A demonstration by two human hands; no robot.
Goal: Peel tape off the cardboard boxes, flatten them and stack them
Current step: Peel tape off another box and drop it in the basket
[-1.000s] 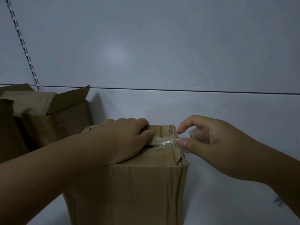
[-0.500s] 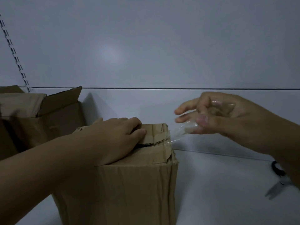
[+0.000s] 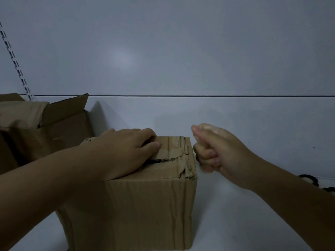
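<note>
Item: closed cardboard box (image 3: 145, 205), brown, creased and wrinkled on its near face, standing upright at 6 o'clock in the view on a white table (image 3: 235, 214). Top flaps (image 3: 172, 147) folded down, a dark slit (image 3: 154, 161) open between them; the paper layer along the box's 3 o'clock top edge (image 3: 187, 165) is torn and ragged. Left hand (image 3: 123, 151): enters from 8 o'clock, laid palm down on the box top, fingers (image 3: 154, 144) straight and pressing the far flap, gripping nothing. Right hand (image 3: 219, 151): enters from 4 o'clock, clenched into a fist with the thumb uppermost, just beside the box's 3 o'clock top edge; contact with the cardboard cannot be told, nor whether anything lies inside the fist. Second cardboard box (image 3: 54, 131): at 9 o'clock, behind the left forearm, open, one flap raised and tilted outward, standing apart from the first box. Black looped object (image 3: 309, 179): at 4 o'clock on the table, partly hidden behind the right forearm, too little showing to identify. Backdrop: pale grey wall (image 3: 181, 51) crossed by a thin dark horizontal seam (image 3: 217, 96); a slotted metal rail (image 3: 16, 64) runs aslant at 10 o'clock, its lower end meeting the seam above the open box.
</note>
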